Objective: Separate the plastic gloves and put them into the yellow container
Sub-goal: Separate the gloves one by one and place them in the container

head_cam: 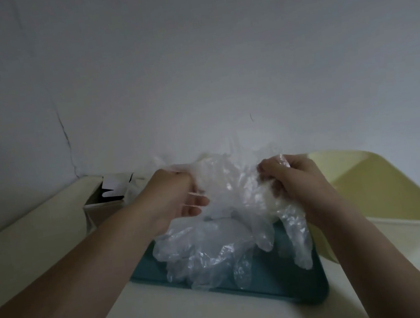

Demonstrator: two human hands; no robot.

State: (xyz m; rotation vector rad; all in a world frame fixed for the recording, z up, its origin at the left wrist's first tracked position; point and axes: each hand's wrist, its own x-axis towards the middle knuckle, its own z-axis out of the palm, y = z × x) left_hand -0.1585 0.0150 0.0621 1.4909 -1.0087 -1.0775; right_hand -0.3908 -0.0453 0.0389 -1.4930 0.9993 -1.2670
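A bunch of clear plastic gloves (227,210) hangs between my two hands above a teal tray (284,283). My left hand (179,196) grips the bunch at its upper left side. My right hand (290,176) pinches crumpled plastic at the upper right. Loose glove fingers droop down onto the tray. The yellow container (387,186) stands to the right of the tray, tilted toward me, and I see nothing in its visible part.
A cardboard box (104,204) with a black and white flap stands at the back left against the wall. The white table (53,250) carries everything, and a pale wall rises close behind.
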